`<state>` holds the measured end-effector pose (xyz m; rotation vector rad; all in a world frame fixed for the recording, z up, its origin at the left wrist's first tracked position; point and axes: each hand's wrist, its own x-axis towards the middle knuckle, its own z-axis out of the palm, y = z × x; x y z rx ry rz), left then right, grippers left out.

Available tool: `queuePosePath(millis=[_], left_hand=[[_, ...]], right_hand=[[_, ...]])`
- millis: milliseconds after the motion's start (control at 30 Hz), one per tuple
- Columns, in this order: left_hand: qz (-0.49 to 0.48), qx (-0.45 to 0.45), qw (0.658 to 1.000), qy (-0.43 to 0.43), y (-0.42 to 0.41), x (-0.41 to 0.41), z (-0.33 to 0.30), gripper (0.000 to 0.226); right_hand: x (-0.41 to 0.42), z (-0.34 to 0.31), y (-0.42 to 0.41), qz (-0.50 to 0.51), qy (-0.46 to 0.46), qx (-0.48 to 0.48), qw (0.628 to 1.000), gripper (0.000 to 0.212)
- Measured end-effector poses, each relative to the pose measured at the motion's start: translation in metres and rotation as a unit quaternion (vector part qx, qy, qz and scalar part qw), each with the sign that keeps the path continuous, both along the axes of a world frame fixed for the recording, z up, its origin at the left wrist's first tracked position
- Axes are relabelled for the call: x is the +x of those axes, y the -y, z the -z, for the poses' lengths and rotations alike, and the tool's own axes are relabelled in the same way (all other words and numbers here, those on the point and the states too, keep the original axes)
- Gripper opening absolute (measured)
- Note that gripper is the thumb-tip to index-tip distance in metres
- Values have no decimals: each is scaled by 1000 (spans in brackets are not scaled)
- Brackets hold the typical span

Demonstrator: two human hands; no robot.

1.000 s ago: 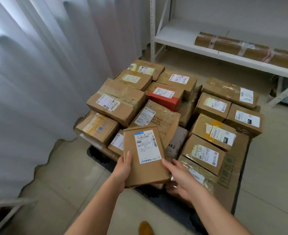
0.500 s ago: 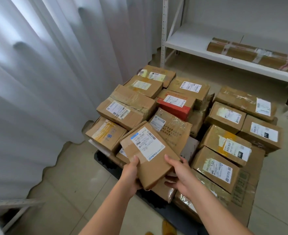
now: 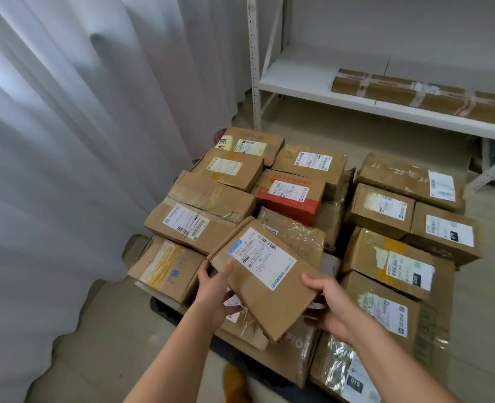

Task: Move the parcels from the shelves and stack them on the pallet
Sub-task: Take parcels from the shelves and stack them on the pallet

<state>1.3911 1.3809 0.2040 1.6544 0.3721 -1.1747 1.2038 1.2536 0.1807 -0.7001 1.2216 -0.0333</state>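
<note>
"010" on foil parcel's label (image 3: pixel 355 382)

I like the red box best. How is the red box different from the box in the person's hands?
The red box has red sides; the held parcel is plain brown all over. The red box lies flat in the stack on the pallet; the held parcel is tilted, gripped by the left hand and right hand. The red box looks taller, the held parcel thinner. Both carry a white label on top.
</note>
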Motion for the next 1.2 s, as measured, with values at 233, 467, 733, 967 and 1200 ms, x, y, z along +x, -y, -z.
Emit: queuePosePath(millis=[233, 467, 733, 967, 1200], left_hand=[[31, -8, 999, -34, 57, 11, 46, 35], [13, -57, 997, -48, 76, 26, 78, 56], [251, -11, 959, 134, 92, 47, 78, 61], [368, 39, 899, 236, 70, 64, 84, 62], [352, 101, 892, 264, 58, 70, 91, 44]], right_hand=[[6, 45, 24, 186, -74, -58, 978, 82], [29, 59, 32, 276, -82, -86, 954, 47], [78, 78, -9, 447, 11, 41, 894, 46], [118, 81, -40, 482, 54, 101, 868, 43], [122, 88, -41, 385, -11, 82, 919, 49]])
